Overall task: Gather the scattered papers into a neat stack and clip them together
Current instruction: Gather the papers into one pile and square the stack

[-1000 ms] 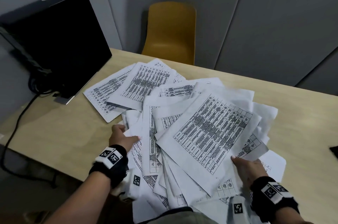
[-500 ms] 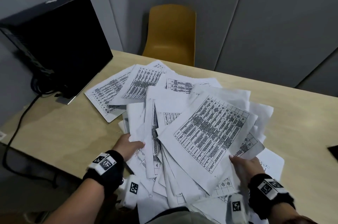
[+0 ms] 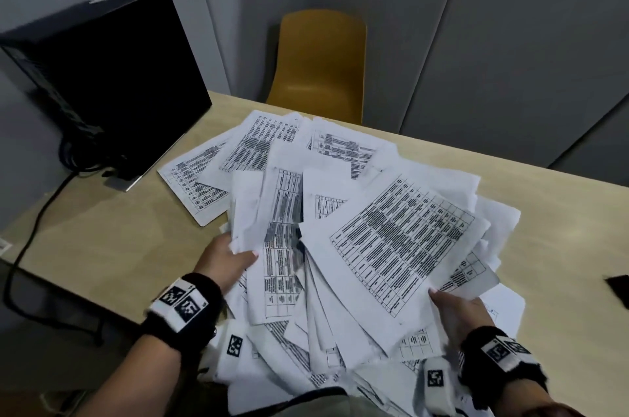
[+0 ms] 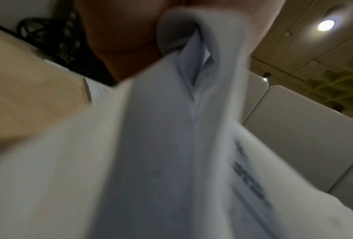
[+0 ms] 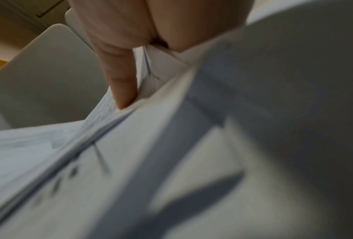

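A loose fan of white printed papers (image 3: pixel 391 239) covers the middle of the tan table (image 3: pixel 102 239), their near ends hanging over its front edge. My left hand (image 3: pixel 228 255) grips the fan's left side, thumb on top of the sheets. The left wrist view shows blurred papers (image 4: pixel 171 145) bunched in that hand. My right hand (image 3: pixel 456 309) holds the right side, thumb on the top sheet. In the right wrist view a finger (image 5: pixel 120 77) presses against the papers (image 5: pixel 171 145). Two more sheets (image 3: pixel 200 185) lie flat at the far left of the pile. No clip is in view.
A black computer case (image 3: pixel 102 76) with cables (image 3: pixel 30 246) stands at the table's left end. A yellow chair (image 3: pixel 320 66) is behind the table against grey wall panels. A small dark object (image 3: pixel 617 284) lies at the right edge of the table.
Both hands have drawn the fan of papers toward me; my left hand slid nearer along the left side and the sheets there have bunched closer together.
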Available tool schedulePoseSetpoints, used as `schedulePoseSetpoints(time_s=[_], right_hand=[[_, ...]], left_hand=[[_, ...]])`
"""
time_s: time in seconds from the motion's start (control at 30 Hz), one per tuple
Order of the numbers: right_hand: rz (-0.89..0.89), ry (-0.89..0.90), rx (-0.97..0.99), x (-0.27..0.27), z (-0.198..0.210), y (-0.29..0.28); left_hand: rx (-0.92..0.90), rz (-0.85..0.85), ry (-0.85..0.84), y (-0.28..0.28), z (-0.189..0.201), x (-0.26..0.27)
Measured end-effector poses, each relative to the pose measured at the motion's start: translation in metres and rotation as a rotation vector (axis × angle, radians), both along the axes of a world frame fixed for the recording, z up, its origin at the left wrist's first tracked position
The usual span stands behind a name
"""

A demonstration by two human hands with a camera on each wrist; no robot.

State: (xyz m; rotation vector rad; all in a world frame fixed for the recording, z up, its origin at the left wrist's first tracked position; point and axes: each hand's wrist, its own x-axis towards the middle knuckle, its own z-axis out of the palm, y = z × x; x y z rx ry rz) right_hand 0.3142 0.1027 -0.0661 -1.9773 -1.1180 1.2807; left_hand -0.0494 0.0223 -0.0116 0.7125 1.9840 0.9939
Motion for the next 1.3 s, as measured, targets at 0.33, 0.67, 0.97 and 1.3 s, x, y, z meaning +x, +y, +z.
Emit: schedulePoseSetpoints(time_s=[0.33, 0.67, 0.97, 1.3], right_hand=[[0.071, -0.044, -0.011, -0.002, 0.008, 0.000], [0.094, -0.053, 0.006, -0.004, 0.013, -0.001], [0.081, 0.065, -0.009, -0.008, 0.024, -0.003], [0.125, -0.104, -0.067, -0.006, 0.018, -0.007]], left_hand=[[0.139, 0.211, 0.226, -0.002, 0.088, -0.017], [0.307, 0.348, 0.424, -0.009, 0.140, -0.070], [0.458, 0.455, 0.203, -0.001, 0.133, -0.084], [0.262, 0.281, -0.187, 0.004, 0.041, -0.014]])
